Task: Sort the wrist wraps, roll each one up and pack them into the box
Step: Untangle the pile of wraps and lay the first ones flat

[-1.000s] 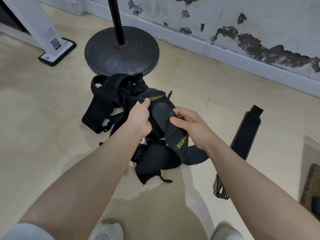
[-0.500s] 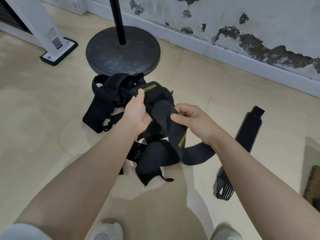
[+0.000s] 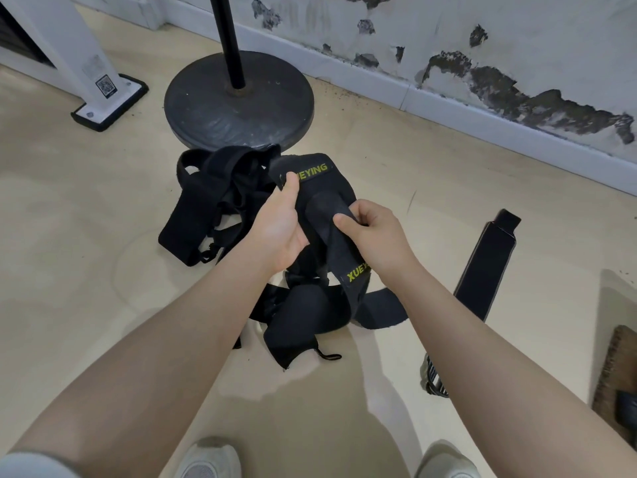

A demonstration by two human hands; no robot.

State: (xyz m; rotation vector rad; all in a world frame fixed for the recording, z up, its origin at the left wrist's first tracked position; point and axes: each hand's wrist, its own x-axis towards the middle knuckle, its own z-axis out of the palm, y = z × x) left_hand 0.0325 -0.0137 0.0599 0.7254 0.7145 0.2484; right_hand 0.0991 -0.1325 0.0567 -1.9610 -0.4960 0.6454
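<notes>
Both hands are on one black wrist wrap (image 3: 331,236) lifted out of the tangled pile (image 3: 220,208) on the floor: the left hand (image 3: 281,229) pinches its upper end by the yellow lettering, the right hand (image 3: 375,232) has thumb and fingers closed on the band just beside. Its long axis runs from the left grip down towards the person, the free tail hanging below the right hand. No box shows.

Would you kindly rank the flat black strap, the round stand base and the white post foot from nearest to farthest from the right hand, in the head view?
1. Flat black strap, on the floor to the right of the right hand.
2. Round stand base, ahead and to the left, beyond the pile.
3. White post foot, far left.
</notes>
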